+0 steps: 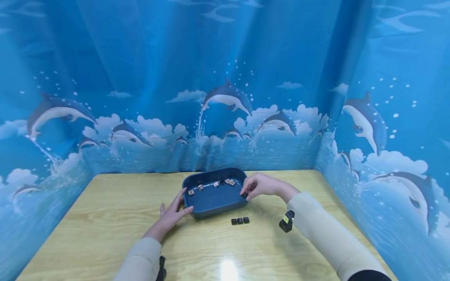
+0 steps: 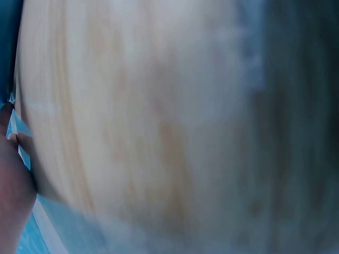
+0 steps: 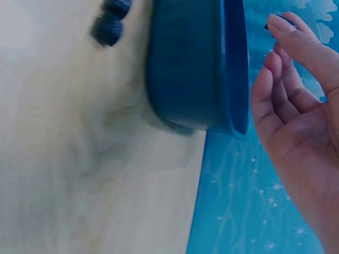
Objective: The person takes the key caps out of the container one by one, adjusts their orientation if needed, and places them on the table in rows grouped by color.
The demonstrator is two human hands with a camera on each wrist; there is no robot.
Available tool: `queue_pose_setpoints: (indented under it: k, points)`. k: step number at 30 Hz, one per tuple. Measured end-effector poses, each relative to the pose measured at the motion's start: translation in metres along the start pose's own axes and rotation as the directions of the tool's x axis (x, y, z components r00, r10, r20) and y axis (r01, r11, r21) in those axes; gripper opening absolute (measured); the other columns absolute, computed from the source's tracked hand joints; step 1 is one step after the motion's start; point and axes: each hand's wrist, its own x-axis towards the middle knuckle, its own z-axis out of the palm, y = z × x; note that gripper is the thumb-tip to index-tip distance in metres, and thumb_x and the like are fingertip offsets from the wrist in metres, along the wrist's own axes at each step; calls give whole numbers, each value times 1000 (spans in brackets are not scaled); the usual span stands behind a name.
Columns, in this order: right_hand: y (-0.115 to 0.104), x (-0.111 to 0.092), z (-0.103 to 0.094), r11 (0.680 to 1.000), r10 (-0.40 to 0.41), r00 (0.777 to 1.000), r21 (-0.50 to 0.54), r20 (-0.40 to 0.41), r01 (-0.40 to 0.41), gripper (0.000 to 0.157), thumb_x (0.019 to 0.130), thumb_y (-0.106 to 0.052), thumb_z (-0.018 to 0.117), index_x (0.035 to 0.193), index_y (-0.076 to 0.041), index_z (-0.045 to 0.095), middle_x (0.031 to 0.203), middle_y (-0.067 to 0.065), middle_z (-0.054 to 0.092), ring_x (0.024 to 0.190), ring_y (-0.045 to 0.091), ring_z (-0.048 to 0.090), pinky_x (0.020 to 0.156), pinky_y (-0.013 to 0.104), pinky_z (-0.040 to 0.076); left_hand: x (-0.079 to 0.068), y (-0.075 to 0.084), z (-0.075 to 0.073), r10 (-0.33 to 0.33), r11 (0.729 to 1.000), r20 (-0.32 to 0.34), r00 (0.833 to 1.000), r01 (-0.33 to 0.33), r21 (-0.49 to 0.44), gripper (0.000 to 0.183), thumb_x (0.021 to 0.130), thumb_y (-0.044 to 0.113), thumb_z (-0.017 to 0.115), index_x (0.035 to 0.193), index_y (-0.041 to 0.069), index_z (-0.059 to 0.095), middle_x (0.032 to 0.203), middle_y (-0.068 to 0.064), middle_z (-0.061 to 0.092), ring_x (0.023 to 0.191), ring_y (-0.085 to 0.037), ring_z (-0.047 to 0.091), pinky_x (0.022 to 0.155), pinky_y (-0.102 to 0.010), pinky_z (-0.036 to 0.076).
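Note:
In the head view, my right hand [image 1: 261, 185] pinches a small black block [image 1: 244, 194], keycap-like in shape, between thumb and fingertips at the right rim of a dark blue plastic basin [image 1: 214, 211]. The right wrist view shows the thumb pressed on this block [image 3: 286, 21], the other fingers loosely bent. My left hand [image 1: 171, 216] rests against the basin's left end, fingers straight and spread, thumb along the near corner. Inside the basin lie several small pale, brown-marked blocks [image 1: 191, 192] and a black one [image 1: 222, 182].
Three more black blocks [image 1: 240, 221] sit in a short row on the wooden table [image 1: 133, 203], just in front of the basin. A blue curtain [image 1: 158, 78] printed with dolphins hangs behind the table and along its sides.

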Motion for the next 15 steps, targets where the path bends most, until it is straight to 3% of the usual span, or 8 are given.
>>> queue_pose_setpoints:
  k: [7, 12, 15]
  points:
    - [13, -20, 20, 996, -65, 994, 55, -89, 70, 22, 80, 6, 74, 103, 2, 74, 94, 5, 66, 81, 16, 60, 72, 30, 56, 0, -1, 0, 2, 1000, -4, 1000, -2, 8, 83, 94, 47, 60, 158, 23, 12, 157, -19, 23, 142, -43, 22, 107, -61, -22]
    - [22, -30, 35, 997, -49, 984, 55, -172, 59, 22, 81, 2, 75, 103, 2, 74, 91, 5, 65, 77, 16, 58, 67, 28, 54, 0, -1, 0, -3, 1000, -1, 1000, 3, 0, 84, 93, 49, 60, 158, 24, 12, 157, -18, 21, 142, -43, 21, 107, -61, -22]
    - [29, -35, 44, 997, 6, 967, 71, -255, 13, 24, 81, -3, 77, 105, -1, 74, 89, 4, 66, 77, 16, 59, 66, 29, 54, 0, 0, 0, -10, 1000, -1, 1000, 10, 1, 84, 93, 50, 60, 158, 25, 12, 158, -18, 21, 142, -43, 20, 107, -61, -22]
